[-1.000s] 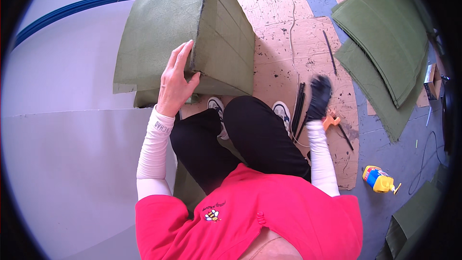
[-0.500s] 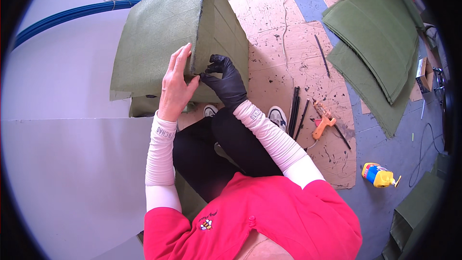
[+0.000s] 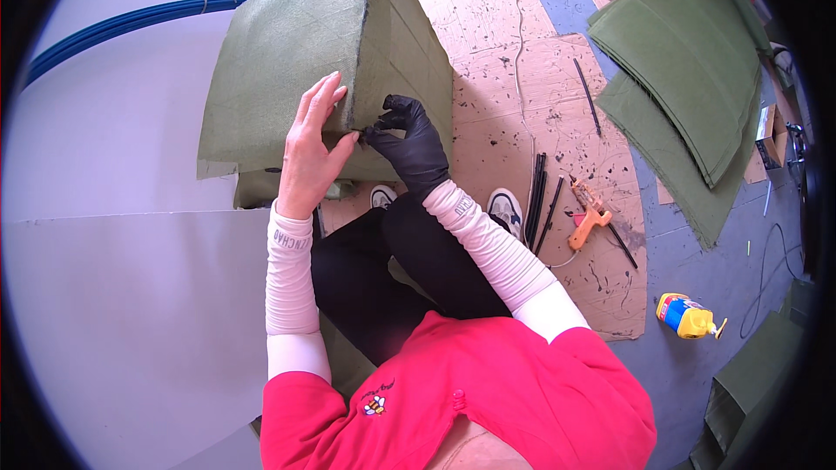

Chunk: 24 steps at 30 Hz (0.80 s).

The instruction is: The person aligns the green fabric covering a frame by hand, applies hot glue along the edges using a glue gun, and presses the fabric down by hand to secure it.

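Note:
A large box-like form covered in green woven fabric [image 3: 287,61] stands in front of me, with a dark seam running down its corner. My bare left hand [image 3: 312,148] lies against the fabric left of that seam, fingers stretched and thumb apart, its tip close to the seam's lower end. There my right hand [image 3: 412,146], in a black glove, closes thumb and fingertips in a pinch. Something dark and tiny shows at these tips; whether it is the fabric's edge or a separate piece, I cannot tell.
Stained cardboard [image 3: 601,287] covers part of the floor. On it lie an orange-handled glue gun [image 3: 592,222] and several black sticks [image 3: 536,200]. A yellow bottle [image 3: 688,316] stands to the right; stacked green sheets [image 3: 688,70] lie at the far right. A white panel [image 3: 131,313] is on my left.
My left hand has slid slightly left and its fingers have eased off the seam. The right hand keeps its pinch at nearly the same spot. The view has shifted a little.

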Motion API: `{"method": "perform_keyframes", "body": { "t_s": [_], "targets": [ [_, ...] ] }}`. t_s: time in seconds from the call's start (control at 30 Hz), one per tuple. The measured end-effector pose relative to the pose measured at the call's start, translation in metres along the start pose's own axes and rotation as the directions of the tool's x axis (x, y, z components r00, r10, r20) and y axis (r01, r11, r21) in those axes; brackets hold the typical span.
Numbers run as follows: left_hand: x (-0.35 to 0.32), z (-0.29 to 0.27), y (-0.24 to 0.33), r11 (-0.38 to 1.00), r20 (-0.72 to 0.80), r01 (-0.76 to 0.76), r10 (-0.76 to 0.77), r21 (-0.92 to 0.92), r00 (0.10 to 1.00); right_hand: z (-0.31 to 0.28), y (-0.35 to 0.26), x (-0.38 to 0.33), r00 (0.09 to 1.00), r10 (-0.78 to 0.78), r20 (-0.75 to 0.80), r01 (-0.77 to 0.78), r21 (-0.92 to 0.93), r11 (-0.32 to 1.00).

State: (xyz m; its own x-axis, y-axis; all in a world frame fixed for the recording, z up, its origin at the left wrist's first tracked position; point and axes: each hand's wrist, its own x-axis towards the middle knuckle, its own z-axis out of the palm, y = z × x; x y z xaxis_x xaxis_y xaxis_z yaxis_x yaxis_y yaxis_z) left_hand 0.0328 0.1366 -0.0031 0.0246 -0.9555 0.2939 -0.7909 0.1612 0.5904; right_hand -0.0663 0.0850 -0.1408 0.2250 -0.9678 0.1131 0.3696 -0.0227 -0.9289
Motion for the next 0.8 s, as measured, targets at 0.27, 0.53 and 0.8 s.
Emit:
{"method": "perform_keyframes", "body": {
  "t_s": [0.27,0.53,0.8],
  "targets": [
    [-0.004,0.008,-0.001,0.994,-0.082,-0.03,0.038,0.106,0.996,0.001,-0.001,-0.001,1.0,0.027,0.015,-0.027,0.016,1.0],
    [-0.004,0.009,-0.001,0.995,-0.08,-0.041,0.048,0.086,0.996,-0.021,0.011,0.004,0.971,0.044,0.233,-0.095,0.213,0.972],
    [-0.007,0.01,-0.002,0.996,-0.091,-0.041,0.049,0.084,0.995,-0.005,-0.002,0.013,0.991,0.02,0.13,-0.018,-0.014,1.0]
  ]
}}
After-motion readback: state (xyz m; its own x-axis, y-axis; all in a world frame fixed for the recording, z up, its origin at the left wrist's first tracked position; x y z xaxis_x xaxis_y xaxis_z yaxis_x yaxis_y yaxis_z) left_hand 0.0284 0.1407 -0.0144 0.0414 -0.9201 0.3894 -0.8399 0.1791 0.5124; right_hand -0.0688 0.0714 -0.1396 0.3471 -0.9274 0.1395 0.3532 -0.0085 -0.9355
